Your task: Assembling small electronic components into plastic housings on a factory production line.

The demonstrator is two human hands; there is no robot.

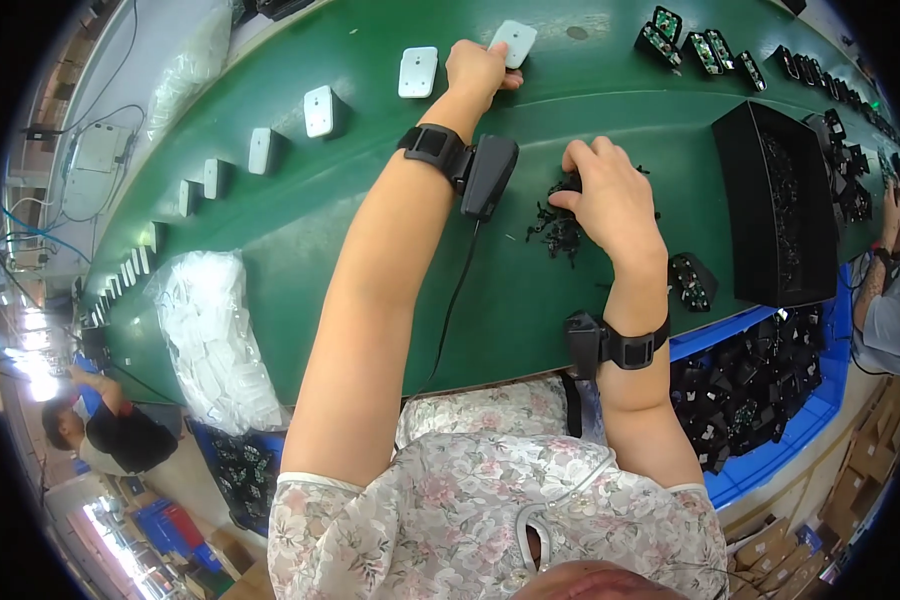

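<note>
My left hand is stretched to the far side of the green table, its fingers closed on the edge of a white rounded device case. Just left of it stands another white case, untouched. Nearer to me, my right hand reaches down into a loose pile of small black parts. Its thumb and fingers are bent together around some of them; the exact piece is hidden. A black housing with a green circuit board lies beside my right wrist.
More white cases curve away along the left. A clear bag of white parts lies at the near left. At right are a black box, open housings with boards and a blue crate. Other people work at both sides.
</note>
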